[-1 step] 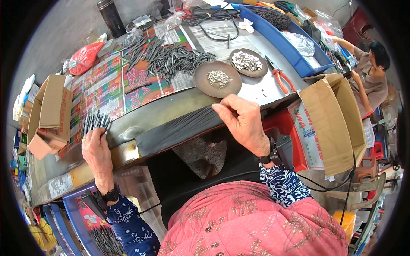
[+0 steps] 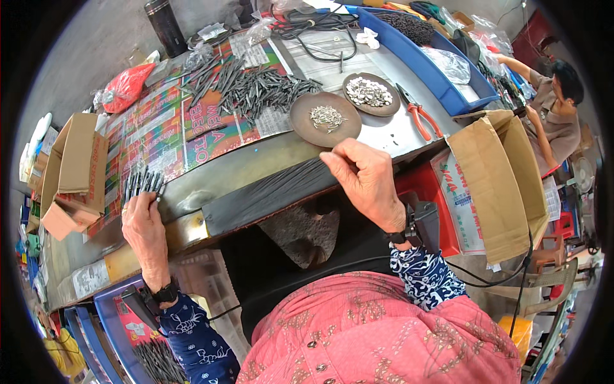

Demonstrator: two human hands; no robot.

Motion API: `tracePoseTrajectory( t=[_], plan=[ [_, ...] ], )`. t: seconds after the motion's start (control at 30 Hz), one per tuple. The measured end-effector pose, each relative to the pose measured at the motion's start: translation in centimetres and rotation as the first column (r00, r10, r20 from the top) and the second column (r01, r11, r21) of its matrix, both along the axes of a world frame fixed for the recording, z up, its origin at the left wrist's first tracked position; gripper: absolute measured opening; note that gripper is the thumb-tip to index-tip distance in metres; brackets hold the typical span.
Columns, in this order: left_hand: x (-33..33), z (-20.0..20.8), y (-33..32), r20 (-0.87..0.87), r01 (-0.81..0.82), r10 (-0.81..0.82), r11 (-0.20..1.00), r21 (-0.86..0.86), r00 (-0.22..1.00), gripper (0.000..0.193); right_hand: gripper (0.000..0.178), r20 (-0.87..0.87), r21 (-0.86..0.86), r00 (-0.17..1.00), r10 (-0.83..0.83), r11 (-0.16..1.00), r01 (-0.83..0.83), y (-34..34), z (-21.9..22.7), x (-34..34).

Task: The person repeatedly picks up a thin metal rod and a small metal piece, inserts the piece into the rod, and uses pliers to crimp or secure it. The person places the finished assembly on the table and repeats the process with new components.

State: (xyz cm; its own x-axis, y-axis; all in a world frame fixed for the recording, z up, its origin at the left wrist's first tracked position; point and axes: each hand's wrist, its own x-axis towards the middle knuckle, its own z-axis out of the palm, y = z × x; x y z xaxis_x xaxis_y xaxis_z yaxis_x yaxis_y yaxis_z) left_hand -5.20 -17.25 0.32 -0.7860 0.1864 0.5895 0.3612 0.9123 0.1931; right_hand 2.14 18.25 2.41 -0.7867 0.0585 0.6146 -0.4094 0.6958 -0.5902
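Note:
My left hand (image 2: pixel 144 224) rests at the table's near left, fingers drawn together against a bundle of thin dark rods (image 2: pixel 142 181) with pale metallic bits. Whatever those fingertips pinch is hard to see. Above the table's front edge, my right hand (image 2: pixel 366 182) is closed, thumb against curled fingers; what it holds, if anything, is hidden. Just beyond it sits a brown round dish (image 2: pixel 307 125) with a heap of small metal pins (image 2: pixel 327 118). A second brown dish (image 2: pixel 387 110) beside it holds small whitish and silvery pieces (image 2: pixel 368 92).
Many dark slender sticks (image 2: pixel 256 89) lie piled on printed sheets. Red-handled pliers (image 2: pixel 419 115) lie right of the dishes, near a long blue tray (image 2: pixel 425 61). Cardboard boxes stand left (image 2: pixel 80 153) and right (image 2: pixel 489 173). Another person (image 2: pixel 556 115) is at the far right.
My right hand has shifted very slightly. My left hand and the things on the table look the same.

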Motion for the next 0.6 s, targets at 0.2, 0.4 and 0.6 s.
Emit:
tracePoseTrajectory(
  t=[0.2,0.4,0.6],
  plan=[
    [-0.2,0.0,0.3,-0.015,-0.014,0.014,1.000,-0.022,1.000,0.011,0.013,-0.042,0.242,0.987,-0.158,0.956,0.163,2.6,-0.1,-1.1],
    [-0.3,0.1,0.7,-0.019,-0.043,0.042,0.997,-0.066,0.999,0.009,0.033,-0.110,0.351,0.987,-0.117,0.924,0.149,3.0,-0.7,-1.8],
    [-0.3,1.0,1.4,-0.039,-0.021,0.019,0.998,-0.059,0.999,0.009,0.036,-0.031,0.409,0.992,-0.125,0.904,0.127,2.9,-0.8,-1.8]
  ],
)
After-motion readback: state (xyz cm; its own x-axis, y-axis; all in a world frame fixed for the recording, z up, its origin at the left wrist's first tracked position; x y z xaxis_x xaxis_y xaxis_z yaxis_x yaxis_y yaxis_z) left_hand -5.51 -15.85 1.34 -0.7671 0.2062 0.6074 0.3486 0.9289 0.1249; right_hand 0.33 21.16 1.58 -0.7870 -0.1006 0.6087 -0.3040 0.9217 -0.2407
